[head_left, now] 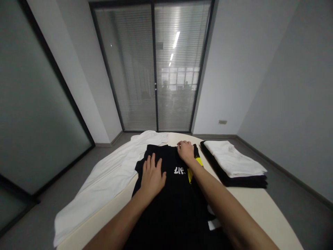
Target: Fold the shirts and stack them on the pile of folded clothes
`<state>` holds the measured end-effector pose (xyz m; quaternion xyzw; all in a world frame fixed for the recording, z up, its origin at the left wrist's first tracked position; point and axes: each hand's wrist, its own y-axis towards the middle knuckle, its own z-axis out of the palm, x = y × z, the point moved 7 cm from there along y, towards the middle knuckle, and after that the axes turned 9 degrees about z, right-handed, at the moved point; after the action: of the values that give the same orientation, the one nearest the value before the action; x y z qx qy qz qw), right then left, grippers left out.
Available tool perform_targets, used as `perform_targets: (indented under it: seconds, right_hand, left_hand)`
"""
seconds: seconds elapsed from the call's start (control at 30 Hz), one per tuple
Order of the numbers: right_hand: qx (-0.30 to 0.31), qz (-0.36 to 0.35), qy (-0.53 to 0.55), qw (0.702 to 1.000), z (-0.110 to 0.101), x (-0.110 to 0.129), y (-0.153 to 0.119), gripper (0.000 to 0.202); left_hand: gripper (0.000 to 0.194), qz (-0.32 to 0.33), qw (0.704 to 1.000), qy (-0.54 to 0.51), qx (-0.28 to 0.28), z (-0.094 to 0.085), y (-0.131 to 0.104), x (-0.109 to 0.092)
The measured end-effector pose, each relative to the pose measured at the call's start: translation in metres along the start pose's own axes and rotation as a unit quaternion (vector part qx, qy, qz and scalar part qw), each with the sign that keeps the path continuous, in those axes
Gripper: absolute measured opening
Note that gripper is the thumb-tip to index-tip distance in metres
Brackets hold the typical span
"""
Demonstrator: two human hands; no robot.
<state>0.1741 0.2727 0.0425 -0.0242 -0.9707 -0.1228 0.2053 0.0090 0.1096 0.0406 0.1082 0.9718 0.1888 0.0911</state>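
A black T-shirt (169, 208) with white lettering lies spread before me, its collar end away from me. My left hand (152, 175) rests flat on its upper left part, fingers spread. At the upper right, beside the collar, my right hand (186, 151) has its fingers bent and closed on the shirt's fabric; the fingertips are partly hidden. A yellow patch (199, 161) shows beside the right wrist, and the right forearm covers part of the shirt's right side. A white tag (214, 224) sticks out near that forearm.
Along the left of the cream table (275, 217) lies a long white garment (104, 177). On the right is a stack of folded clothes, a white one (234, 159) over black ones (244, 182). Beyond the table's rounded far edge stands a glass partition with blinds (177, 104).
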Motion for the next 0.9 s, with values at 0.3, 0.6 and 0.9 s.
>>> perform_targets:
  seconds: [0.3, 0.6, 0.9]
  right_hand:
    - [0.118, -0.005, 0.094, 0.989, 0.039, 0.083, -0.041, 0.041]
    - [0.15, 0.017, 0.199, 0.968, 0.072, 0.118, -0.043, 0.023]
    - [0.102, 0.029, 0.223, 0.969, 0.053, 0.089, -0.014, 0.027]
  left_hand:
    - [0.054, -0.062, 0.993, 0.021, -0.094, -0.014, -0.031, 0.099]
    - [0.036, -0.069, 0.995, -0.014, -0.064, -0.004, -0.027, 0.112]
    - [0.037, -0.051, 0.995, -0.076, -0.043, -0.001, -0.022, 0.111]
